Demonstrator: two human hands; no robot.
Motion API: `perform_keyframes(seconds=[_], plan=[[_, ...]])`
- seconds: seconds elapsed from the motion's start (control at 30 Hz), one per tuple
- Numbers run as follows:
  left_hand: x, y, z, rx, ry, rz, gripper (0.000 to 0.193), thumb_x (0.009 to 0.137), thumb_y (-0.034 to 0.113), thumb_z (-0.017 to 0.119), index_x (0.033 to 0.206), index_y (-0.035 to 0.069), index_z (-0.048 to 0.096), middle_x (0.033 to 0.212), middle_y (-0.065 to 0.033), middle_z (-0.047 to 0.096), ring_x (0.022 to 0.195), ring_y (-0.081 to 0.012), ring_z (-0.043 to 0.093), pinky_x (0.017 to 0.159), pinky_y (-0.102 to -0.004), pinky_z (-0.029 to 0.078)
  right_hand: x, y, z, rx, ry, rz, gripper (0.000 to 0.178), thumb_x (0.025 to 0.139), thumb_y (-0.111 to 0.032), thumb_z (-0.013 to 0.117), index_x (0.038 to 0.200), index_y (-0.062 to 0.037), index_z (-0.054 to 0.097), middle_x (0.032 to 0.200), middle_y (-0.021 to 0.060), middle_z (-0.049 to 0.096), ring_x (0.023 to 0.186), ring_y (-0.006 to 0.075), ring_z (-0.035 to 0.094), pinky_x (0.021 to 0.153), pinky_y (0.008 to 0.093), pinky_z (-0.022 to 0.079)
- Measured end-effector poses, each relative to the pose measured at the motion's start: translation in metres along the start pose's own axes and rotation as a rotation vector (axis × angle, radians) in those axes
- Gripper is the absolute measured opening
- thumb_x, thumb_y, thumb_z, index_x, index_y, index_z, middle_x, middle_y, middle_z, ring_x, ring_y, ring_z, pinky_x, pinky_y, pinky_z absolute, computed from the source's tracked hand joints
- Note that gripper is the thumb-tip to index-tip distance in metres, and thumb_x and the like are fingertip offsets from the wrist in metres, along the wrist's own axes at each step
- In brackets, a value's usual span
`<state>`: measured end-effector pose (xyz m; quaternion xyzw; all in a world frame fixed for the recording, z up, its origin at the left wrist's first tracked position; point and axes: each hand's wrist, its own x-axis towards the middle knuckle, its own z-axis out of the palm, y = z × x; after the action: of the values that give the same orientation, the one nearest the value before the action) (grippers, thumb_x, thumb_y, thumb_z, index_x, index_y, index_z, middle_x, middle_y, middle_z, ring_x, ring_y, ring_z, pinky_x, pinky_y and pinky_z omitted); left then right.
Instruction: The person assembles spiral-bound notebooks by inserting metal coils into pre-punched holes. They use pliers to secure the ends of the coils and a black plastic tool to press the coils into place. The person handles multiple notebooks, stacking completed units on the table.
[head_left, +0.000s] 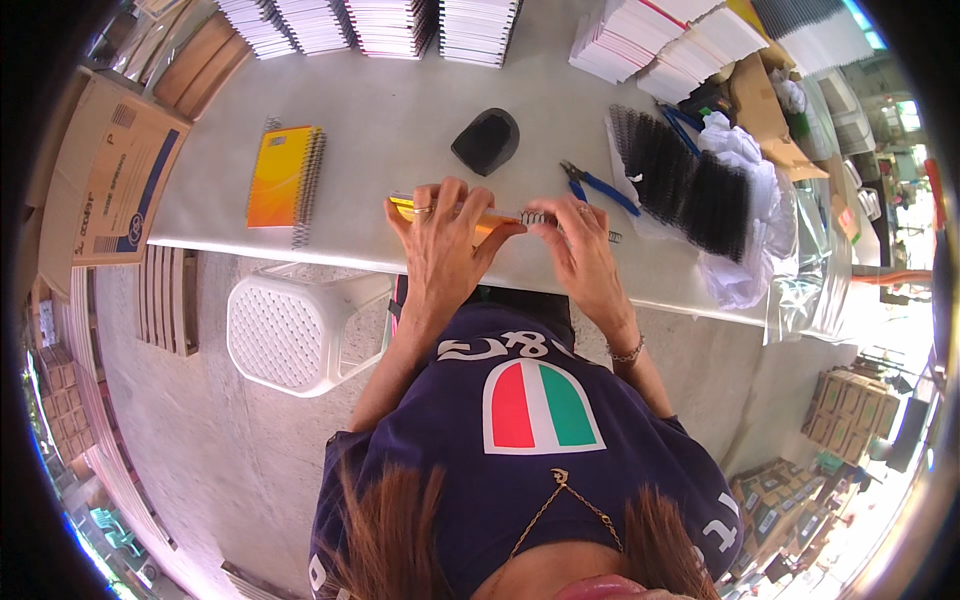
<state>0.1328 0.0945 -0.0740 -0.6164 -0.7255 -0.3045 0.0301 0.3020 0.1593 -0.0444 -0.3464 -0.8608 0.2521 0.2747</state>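
A long white table (400,130) spans the view above a concrete floor, with stacks of notebooks (380,25) along its far edge and a white plastic stool (290,330) beneath its near edge. A heap of black spiral coils (680,180) lies to the right, a finished orange notebook (283,177) to the left. At the near edge lies an orange-covered notebook (440,210), flat under the left hand (445,245), whose fingers are spread and press down on its cover. Just right, the right hand (580,255) has its fingertips (545,222) pinched together on the metal spiral binding (560,222) protruding from the notebook's edge. Blue-handled pliers (600,185) rest just beyond.
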Motion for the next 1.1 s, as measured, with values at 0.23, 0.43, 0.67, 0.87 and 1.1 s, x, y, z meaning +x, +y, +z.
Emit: perform_keyframes(seconds=[0.23,0.43,0.67,0.87,1.1], plan=[[0.001,0.0,-0.001,0.034,-0.009,-0.001,0.025,0.087,0.036,0.069,0.103,0.018,0.062,0.101,0.001,0.054,0.103,-0.023,0.047,0.093,-0.0558,0.027,0.005,0.005,0.008,-0.081,0.006,-0.049,0.014,0.095,-0.013,0.058,0.108,-0.0066,0.06,0.097,0.0072,0.062,0.093,0.0252,0.057,0.091,0.0392,0.035],[-0.003,-0.007,-0.004,-0.096,-0.017,-0.089,0.031,0.09,0.025,0.067,0.118,0.016,0.057,0.114,-0.0046,0.053,0.111,-0.0255,0.045,0.097,-0.0494,0.028,0.01,0.003,0.009,-0.084,0.04,-0.028,0.014,0.095,-0.011,0.057,0.109,-0.0084,0.058,0.097,0.0077,0.061,0.094,0.0275,0.056,0.09,0.0415,0.033],[-0.009,-0.013,0.005,-0.383,0.272,-0.181,0.049,0.083,0.014,0.077,0.124,0.008,0.052,0.123,-0.0118,0.048,0.115,-0.0337,0.042,0.097,-0.049,0.035,0.013,0.004,0.012,-0.177,0.071,-0.059,0.011,0.094,-0.01,0.058,0.104,-0.0085,0.061,0.095,0.0073,0.061,0.093,0.0278,0.056,0.089,0.0416,0.033],[-0.012,-0.026,0.002,-0.474,0.1,-0.219,0.058,0.073,0.023,0.086,0.113,0.004,0.049,0.11,-0.0132,0.049,0.112,-0.0328,0.043,0.092,-0.0446,0.041,0.023,0.019,-0.001,0.069,-0.154,-0.099,0.012,0.092,-0.014,0.063,0.102,-0.0074,0.064,0.104,0.0102,0.062,0.099,0.0299,0.055,0.091,0.0432,0.038],[0.004,-0.072,-0.013,-0.486,0.023,-0.001,0.066,0.064,0.03,0.091,0.107,0.005,0.048,0.106,-0.0119,0.047,0.105,-0.0305,0.048,0.088,-0.042,0.044,0.089,0.054,0.053,-0.048,-0.077,-0.165,0.032,0.087,-0.022,0.073,0.115,-0.0073,0.064,0.129,0.0184,0.056,0.129,0.0281,0.048,0.101,0.041,0.041]])
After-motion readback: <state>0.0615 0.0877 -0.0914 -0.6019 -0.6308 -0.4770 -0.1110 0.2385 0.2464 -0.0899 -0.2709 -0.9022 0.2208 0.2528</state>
